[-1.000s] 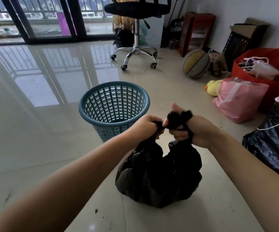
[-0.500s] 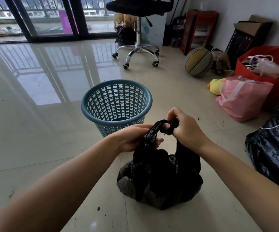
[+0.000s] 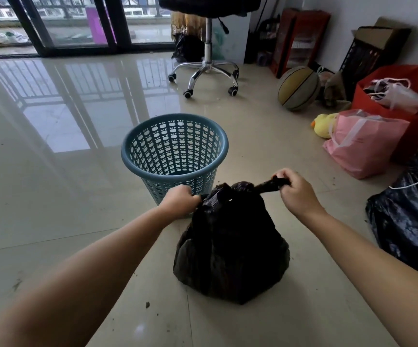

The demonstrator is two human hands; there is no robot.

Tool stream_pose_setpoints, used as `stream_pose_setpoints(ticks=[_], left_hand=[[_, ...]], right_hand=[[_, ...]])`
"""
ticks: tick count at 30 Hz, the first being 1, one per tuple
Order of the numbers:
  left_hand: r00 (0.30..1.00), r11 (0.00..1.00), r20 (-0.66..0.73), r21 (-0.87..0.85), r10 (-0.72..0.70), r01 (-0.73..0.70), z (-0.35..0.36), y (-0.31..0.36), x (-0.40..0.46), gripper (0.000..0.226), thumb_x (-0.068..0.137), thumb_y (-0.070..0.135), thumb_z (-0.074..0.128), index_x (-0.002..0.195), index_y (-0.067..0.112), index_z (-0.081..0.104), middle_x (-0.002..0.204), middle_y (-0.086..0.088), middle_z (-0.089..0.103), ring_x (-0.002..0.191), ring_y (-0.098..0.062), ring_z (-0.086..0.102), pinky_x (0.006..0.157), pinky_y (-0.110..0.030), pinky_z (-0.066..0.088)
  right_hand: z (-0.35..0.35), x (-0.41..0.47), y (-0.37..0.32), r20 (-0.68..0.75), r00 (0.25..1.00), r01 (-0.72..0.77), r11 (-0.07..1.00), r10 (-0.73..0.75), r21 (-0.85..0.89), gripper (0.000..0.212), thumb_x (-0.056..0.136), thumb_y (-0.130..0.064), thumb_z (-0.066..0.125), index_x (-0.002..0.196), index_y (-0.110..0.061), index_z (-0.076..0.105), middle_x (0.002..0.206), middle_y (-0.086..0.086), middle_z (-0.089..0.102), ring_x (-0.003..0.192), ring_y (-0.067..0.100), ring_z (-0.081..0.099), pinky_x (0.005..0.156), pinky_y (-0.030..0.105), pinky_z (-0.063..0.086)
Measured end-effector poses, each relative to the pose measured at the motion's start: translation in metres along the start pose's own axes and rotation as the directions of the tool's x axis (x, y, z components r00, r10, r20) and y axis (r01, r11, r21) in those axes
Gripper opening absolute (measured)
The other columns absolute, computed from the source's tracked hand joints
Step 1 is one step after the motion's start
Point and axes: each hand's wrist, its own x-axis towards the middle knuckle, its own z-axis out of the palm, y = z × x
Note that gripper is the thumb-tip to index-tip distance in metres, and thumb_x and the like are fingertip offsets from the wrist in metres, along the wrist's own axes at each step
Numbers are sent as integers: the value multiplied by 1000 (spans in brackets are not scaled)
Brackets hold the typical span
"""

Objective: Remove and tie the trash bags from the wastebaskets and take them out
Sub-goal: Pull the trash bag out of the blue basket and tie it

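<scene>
Bag (image 3: 230, 246) upright — ends pulled sideways

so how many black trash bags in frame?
2. One black trash bag sits on the floor beside the wastebasket, held by both hands; another black bag lies at right, partly cut off.

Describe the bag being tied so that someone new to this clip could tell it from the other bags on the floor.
Start at the blue perforated wastebasket in the middle of the tiled floor. Just in front of it, to its right, sits the small black trash bag, its neck pulled apart between the left hand and right hand. The larger black bag at the right edge lies untouched.
</scene>
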Motion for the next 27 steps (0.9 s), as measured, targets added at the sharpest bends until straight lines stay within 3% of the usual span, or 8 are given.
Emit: stream_pose_setpoints(ticks=[3, 5, 11, 15, 18, 21, 24, 27], left_hand=[[999, 960, 21, 280, -35, 28, -2, -39, -1, 19, 86, 23, 49, 93, 9, 59, 86, -9, 61, 79, -29, 63, 69, -34, 57], [998, 917, -14, 394, -64, 64, -6, -62, -1, 16, 88, 22, 48, 96, 9, 54, 95, -11, 61, 82, -28, 61, 72, -33, 56], [948, 879, -103, 355, -300, 317, -24, -131, -3, 20, 90, 20, 53, 95, 5, 41, 94, -14, 48, 79, -32, 58, 56, -42, 59], [958, 891, -219, 375, -183, 256, -25, -130, 3, 7, 89, 11, 47, 86, 7, 43, 95, -19, 56, 84, -37, 59, 70, -41, 56], [971, 915, -225, 371, -76, 158, -32, -109, 9, 16, 85, 0, 41, 83, 1, 57, 96, -23, 65, 80, -32, 55, 72, -36, 49], [980, 937, -93, 318, 178, -140, -28, -62, 2, 21, 82, -2, 48, 90, -1, 67, 92, -15, 69, 80, -29, 59, 73, -33, 49], [864, 827, 75, 261, 497, -498, -16, 1, -18, 16, 79, -1, 54, 80, 11, 65, 82, -3, 68, 73, -17, 60, 72, -29, 49], [725, 664, 149, 310, 673, -680, -3, 50, -34, 18, 80, 5, 53, 91, 14, 64, 92, 0, 65, 78, -16, 56, 73, -27, 47]], right_hand=[[-4, -4, 56, 157, 970, -127, 939, 184, -319, 21, 93, -16, 46, 74, -24, 51, 63, 0, 52, 65, 25, 48, 53, 30, 31], [-8, -10, 92, 222, 915, -217, 876, 336, -430, 20, 91, -20, 45, 74, -27, 53, 70, 5, 60, 70, 28, 56, 60, 31, 37], [-41, -38, 145, 203, 751, -476, 729, 628, -492, 22, 95, -22, 40, 86, -14, 58, 79, 6, 66, 59, 21, 59, 50, 22, 35], [-37, -30, 135, 210, 733, -601, 760, 647, -248, 21, 98, -21, 40, 88, -10, 55, 71, 5, 56, 57, 20, 55, 56, 25, 40], [-32, -19, 106, 361, 722, -651, 757, 591, 62, 13, 96, -14, 47, 87, -10, 55, 76, 8, 60, 70, 19, 59, 65, 31, 49], [-24, -10, 63, 594, 705, -623, 739, 388, 256, 23, 93, -11, 49, 71, -13, 57, 77, 6, 62, 80, 19, 60, 83, 33, 48], [-12, -2, 14, 638, 745, -553, 716, 195, 427, 22, 93, -14, 47, 75, -12, 59, 79, 4, 66, 88, 20, 62, 90, 36, 47], [1, -2, -25, 678, 735, -420, 808, 36, 412, 26, 91, -30, 53, 110, -14, 61, 102, 1, 68, 101, 16, 63, 89, 32, 47]])
